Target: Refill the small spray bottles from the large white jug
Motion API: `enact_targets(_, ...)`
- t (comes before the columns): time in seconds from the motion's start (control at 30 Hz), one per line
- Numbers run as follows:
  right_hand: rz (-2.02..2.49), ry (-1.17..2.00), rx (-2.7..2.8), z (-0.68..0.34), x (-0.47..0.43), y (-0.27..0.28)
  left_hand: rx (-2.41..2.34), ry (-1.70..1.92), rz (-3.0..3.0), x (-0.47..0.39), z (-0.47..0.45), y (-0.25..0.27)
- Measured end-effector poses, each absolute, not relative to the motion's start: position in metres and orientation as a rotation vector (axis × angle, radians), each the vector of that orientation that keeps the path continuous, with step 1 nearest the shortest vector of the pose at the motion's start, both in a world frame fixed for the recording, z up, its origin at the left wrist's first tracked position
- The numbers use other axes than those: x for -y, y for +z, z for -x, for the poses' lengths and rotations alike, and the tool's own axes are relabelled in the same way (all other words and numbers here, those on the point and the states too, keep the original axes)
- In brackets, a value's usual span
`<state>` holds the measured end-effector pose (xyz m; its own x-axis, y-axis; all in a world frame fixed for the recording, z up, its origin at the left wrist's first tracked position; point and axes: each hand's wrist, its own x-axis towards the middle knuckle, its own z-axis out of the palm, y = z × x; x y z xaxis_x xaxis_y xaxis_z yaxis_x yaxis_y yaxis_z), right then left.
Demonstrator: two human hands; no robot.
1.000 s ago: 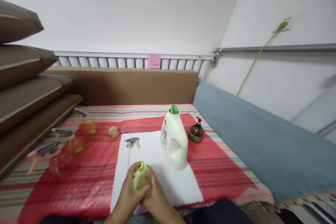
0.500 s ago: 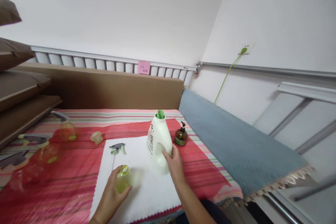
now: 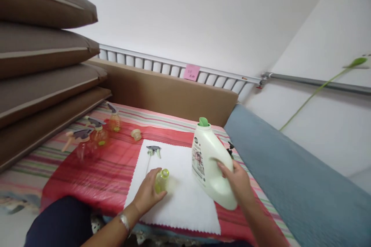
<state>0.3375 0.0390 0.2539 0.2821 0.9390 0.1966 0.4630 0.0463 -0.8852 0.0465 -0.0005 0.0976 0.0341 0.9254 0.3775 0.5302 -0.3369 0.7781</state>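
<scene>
My left hand is closed around a small yellow-green bottle, which has no top on and stands over the white cloth. In my right hand is the handle of a big pale green detergent jug, tilted with its green spout leaning left. The jug's mouth is uncapped. Behind the small bottle, a grey and green trigger sprayer head with its thin tube lies on the cloth. A dark pump bottle is mostly hidden behind the jug.
Several spray bottles with trigger heads stand on the red plastic sheet at the left. A beige cap lies near the cloth. Stacked brown cushions rise at the left, and a blue-covered board borders the right.
My view has swung left. My right hand has lifted the jug and tilted it, with its base swung to the right. The small bottle stays in my left hand.
</scene>
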Motion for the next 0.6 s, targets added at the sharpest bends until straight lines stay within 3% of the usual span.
enact_targets(0.37,1.95,0.605,1.884,-0.375,0.009,0.312,-1.457,1.241,-1.882,0.003,-0.047,0.1)
enact_targets(0.6,1.791,0.452,2.359,-0.361,0.013,0.317,-1.426,1.261,-1.882,0.004,-0.048,0.101)
